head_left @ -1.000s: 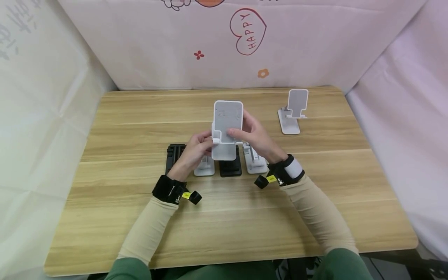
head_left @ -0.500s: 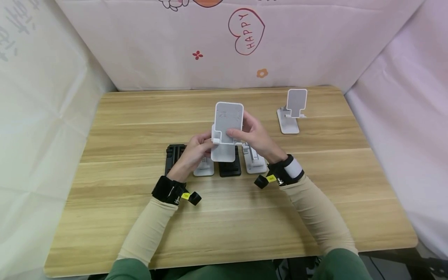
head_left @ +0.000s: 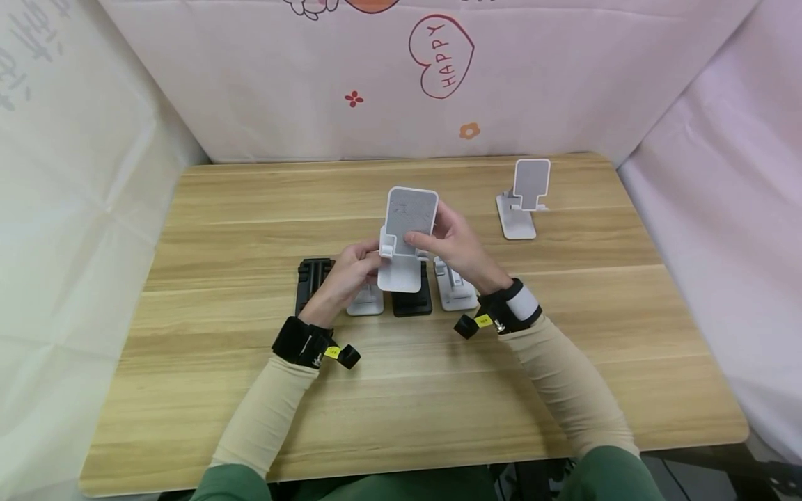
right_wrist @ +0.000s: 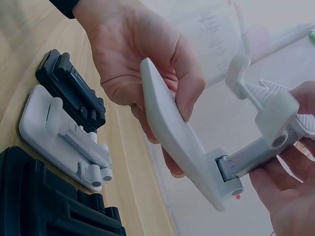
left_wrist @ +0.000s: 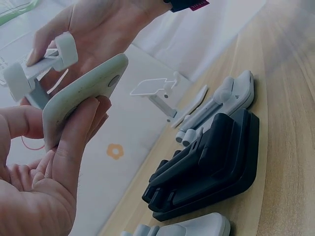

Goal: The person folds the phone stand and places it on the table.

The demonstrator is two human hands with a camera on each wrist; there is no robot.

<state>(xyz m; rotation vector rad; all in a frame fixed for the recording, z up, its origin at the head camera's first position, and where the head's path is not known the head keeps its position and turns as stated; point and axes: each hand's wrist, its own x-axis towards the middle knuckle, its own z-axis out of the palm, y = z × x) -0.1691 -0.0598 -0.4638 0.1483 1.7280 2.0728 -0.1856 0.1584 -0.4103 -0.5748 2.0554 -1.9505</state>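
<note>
Between both hands, above the table, is a white phone stand (head_left: pixel 401 271) with a grey-padded plate and a partly unfolded metal arm. My left hand (head_left: pixel 351 275) grips its base (left_wrist: pixel 83 91), thumb on one side and fingers on the other. My right hand (head_left: pixel 460 247) holds the plate, its thumb on the grey pad and its fingers behind. Below lie folded stands in a row: a black phone stand (head_left: pixel 310 278) at the left, a white one (head_left: pixel 366 300), another black one (left_wrist: pixel 206 167), and a white one (head_left: pixel 456 289) at the right.
An unfolded white phone stand (head_left: pixel 531 188) stands upright at the back right of the wooden table (head_left: pixel 238 209). A printed white cloth (head_left: pixel 282 83) hangs behind the table's far edge, with more cloth at both sides.
The held stand's plate has tipped slightly, its top edge moving down and a little right in the head view. Both hands keep their hold and barely move.
</note>
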